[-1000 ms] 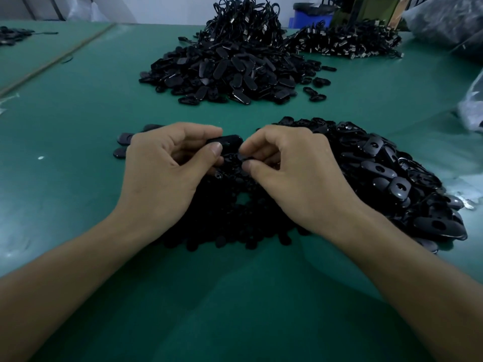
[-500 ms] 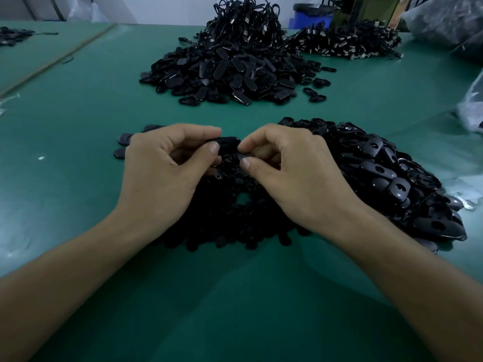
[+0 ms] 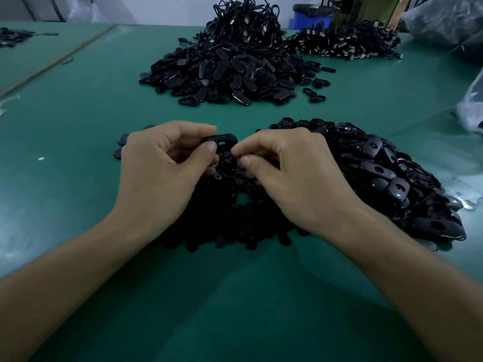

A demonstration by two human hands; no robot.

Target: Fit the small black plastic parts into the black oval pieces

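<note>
Fingers of the left hand (image 3: 162,176) are curled round one black oval piece (image 3: 222,139), thumb pressed on its near face and forefinger hooked over its far edge, so the hand is clamped on that piece. The piece is held up just above the heap of small black plastic parts (image 3: 235,218) that spreads under both wrists. Its long axis runs roughly from 9 to 3 o'clock, and its free end juts out of the grip toward 3 o'clock with a pale slot showing on the face turned to the person. Just off that free end, at about 4 o'clock from it, the right hand (image 3: 295,178) has thumb and forefinger drawn tip to tip. I judge that they pinch one small black plastic part (image 3: 237,157), though black against black it can hardly be made out. The right hand is thus the nearer one to the open slot, and the fit looks to call for a short push toward 10 o'clock. Farther toward 3 o'clock the heap of unfilled oval pieces (image 3: 392,184) lies on the green table (image 3: 78,113).
</note>
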